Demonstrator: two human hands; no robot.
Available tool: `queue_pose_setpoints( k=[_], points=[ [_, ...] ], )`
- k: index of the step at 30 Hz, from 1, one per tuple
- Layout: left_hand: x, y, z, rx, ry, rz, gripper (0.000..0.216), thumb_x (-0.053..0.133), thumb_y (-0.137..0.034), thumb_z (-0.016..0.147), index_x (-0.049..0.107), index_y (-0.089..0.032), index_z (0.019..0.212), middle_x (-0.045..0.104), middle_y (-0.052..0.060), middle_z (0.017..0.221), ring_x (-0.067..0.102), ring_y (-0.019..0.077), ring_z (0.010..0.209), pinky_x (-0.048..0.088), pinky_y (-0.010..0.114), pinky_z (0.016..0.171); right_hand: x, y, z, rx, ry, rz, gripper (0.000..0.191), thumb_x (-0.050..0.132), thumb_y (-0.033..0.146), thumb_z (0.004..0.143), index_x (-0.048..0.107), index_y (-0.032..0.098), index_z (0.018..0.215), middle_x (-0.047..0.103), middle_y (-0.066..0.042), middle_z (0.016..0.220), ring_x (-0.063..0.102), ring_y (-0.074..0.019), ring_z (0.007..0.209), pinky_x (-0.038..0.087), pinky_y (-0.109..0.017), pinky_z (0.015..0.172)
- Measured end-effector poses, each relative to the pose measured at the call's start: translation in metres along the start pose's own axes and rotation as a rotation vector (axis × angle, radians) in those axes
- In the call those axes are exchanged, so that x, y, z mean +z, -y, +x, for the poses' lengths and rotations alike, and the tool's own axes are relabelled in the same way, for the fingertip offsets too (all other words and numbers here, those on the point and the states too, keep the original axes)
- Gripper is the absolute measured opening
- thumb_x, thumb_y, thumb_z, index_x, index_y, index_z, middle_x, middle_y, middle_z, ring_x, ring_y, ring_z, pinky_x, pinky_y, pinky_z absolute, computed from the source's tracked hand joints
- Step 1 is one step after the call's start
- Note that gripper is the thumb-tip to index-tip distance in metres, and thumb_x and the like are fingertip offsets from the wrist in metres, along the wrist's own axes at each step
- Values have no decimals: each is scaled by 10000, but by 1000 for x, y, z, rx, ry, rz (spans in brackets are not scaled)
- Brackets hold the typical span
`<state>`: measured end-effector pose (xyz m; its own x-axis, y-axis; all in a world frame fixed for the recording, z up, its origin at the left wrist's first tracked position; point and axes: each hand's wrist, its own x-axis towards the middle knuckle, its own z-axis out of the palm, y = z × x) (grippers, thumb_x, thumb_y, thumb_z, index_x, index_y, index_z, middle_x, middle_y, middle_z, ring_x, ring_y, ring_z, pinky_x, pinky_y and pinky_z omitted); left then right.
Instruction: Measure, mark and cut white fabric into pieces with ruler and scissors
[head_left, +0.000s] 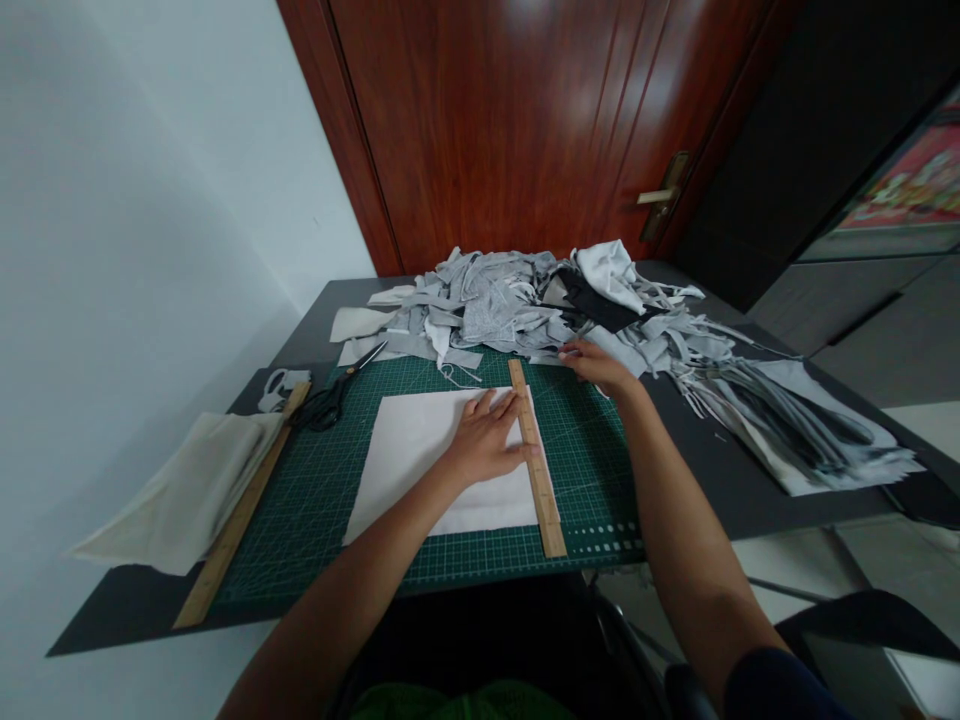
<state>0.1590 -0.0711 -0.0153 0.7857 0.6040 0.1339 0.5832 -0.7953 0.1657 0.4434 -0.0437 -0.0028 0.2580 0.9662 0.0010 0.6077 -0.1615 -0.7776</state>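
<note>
A white fabric rectangle [420, 465] lies on the green cutting mat [315, 500]. A wooden ruler [541, 480] rests along the fabric's right edge. My left hand [486, 440] lies flat with fingers spread, pressing on the fabric and the ruler. My right hand [596, 365] reaches to the far end of the mat, its fingers closed at the edge of a heap of grey and white fabric strips [517, 300]; what it pinches I cannot make out.
Black scissors [334, 395] lie at the mat's far left corner. A second, longer wooden ruler [240, 510] and folded cream cloth [184, 490] sit on the left. Grey cut strips [795, 420] spread over the dark table [720, 470] on the right. A wooden door [525, 120] stands behind.
</note>
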Motion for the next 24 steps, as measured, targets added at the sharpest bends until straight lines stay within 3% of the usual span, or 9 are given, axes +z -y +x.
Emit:
queue_pose_setpoints(
  k=[4, 9, 15, 24],
  points=[
    [2, 1, 0, 17, -4, 29, 773, 492, -712, 949, 389, -286, 1585, 373, 53, 1666, 295, 426, 1520, 271, 586, 1181, -3, -2, -9, -22, 97, 166, 348, 628, 237, 809, 691, 175, 1146, 720, -60, 995, 647, -178, 858, 532, -259, 738],
    [4, 2, 0, 18, 2, 48, 758, 472, -698, 965, 391, -271, 1586, 361, 67, 1671, 293, 432, 1522, 284, 590, 1169, 12, 4, -8, -26, 102, 324, 300, 681, 115, 689, 686, 177, 983, 673, 7, 790, 631, -146, 748, 527, -247, 738],
    [3, 2, 1, 15, 16, 48, 756, 448, -706, 969, 371, -290, 1595, 341, 67, 1680, 280, 429, 1530, 279, 595, 1164, 30, 12, -10, 11, 34, 437, 203, 746, 92, 685, 614, 200, 796, 611, 35, 629, 643, -151, 629, 577, -287, 690],
    [3, 1, 5, 9, 35, 58, 772, 432, -726, 962, 382, -278, 1590, 341, 66, 1681, 274, 438, 1525, 280, 578, 1150, 26, 24, -20, 39, 2, 437, 161, 723, 44, 793, 640, 177, 830, 612, 35, 611, 636, -124, 559, 576, -242, 585]
  ],
)
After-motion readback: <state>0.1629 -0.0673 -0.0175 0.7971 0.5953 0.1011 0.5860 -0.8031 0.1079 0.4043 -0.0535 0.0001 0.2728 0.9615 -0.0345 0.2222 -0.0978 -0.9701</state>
